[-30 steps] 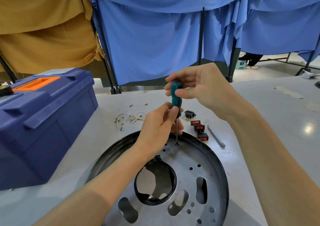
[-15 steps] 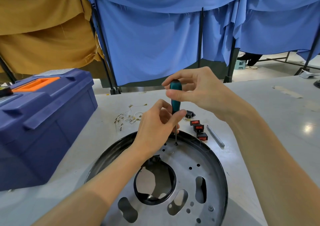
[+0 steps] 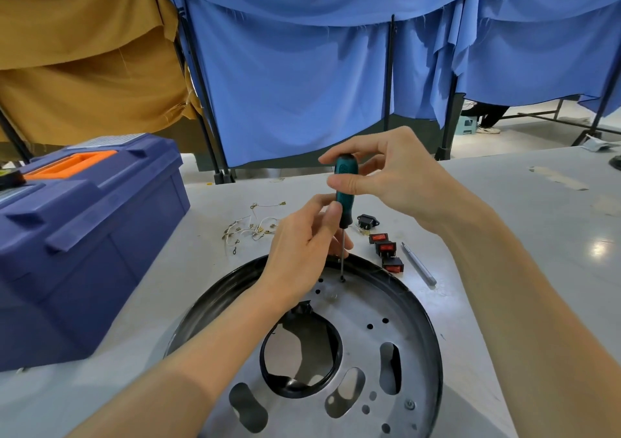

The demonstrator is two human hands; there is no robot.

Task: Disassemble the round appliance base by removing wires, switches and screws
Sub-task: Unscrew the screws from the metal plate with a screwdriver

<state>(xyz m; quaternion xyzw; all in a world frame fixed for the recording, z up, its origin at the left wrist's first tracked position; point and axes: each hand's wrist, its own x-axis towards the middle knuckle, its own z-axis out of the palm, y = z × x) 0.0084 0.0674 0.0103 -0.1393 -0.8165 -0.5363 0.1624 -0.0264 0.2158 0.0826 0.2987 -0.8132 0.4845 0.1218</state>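
Fingers (image 3: 349, 185) of the right hand (image 3: 398, 175) pinch the top of a teal screwdriver (image 3: 345, 199), which is held upright. The left hand (image 3: 300, 247) curls round its lower handle. The tip sits on a screw (image 3: 342, 279) at the far edge of the round appliance base (image 3: 376, 303), which lies on the counter (image 3: 537, 229) (the left forearm covers its near-left part). Just beyond the rim lie three red switches (image 3: 385, 248), a black socket (image 3: 367, 220) and a grey rod (image 3: 418, 268). Loose wires (image 3: 250, 228) lie farther left, near a blue toolbox (image 3: 84, 236).
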